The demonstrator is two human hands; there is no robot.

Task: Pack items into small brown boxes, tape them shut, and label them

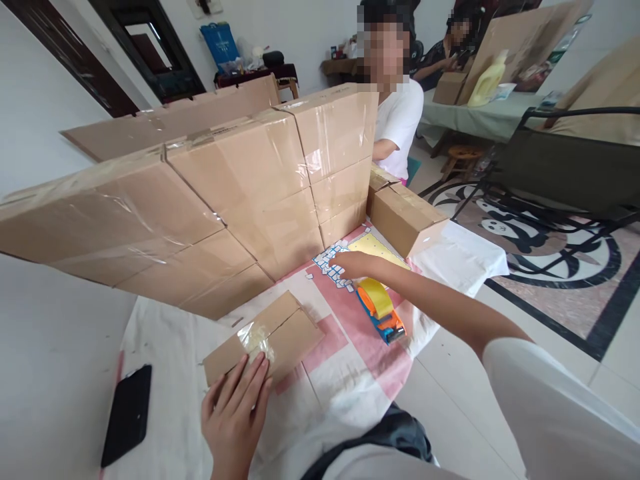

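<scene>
My left hand [237, 407] lies on a small closed cardboard box [295, 330], its fingers stretched out near a crinkled patch of clear tape [255, 339] across the seam. At the far side of the table, my right hand [353, 265] reaches into a pile of small white pieces with blue edges [325, 261]. Its fingers bend together over the pieces, and what they pinch, if anything, is too small to make out. Just below that forearm sits an orange and blue tape dispenser [383, 313] with a yellow roll. A yellow dotted sheet [377, 250] lies beyond the wrist.
A wall of stacked, taped cardboard boxes [240, 187] stands along the table's back. Another carton [407, 217] rests at the right. A black tablet-like object [127, 415] lies at the left edge. Behind the boxes sits a co-worker [400, 120]; a folding chair [575, 160] is at right.
</scene>
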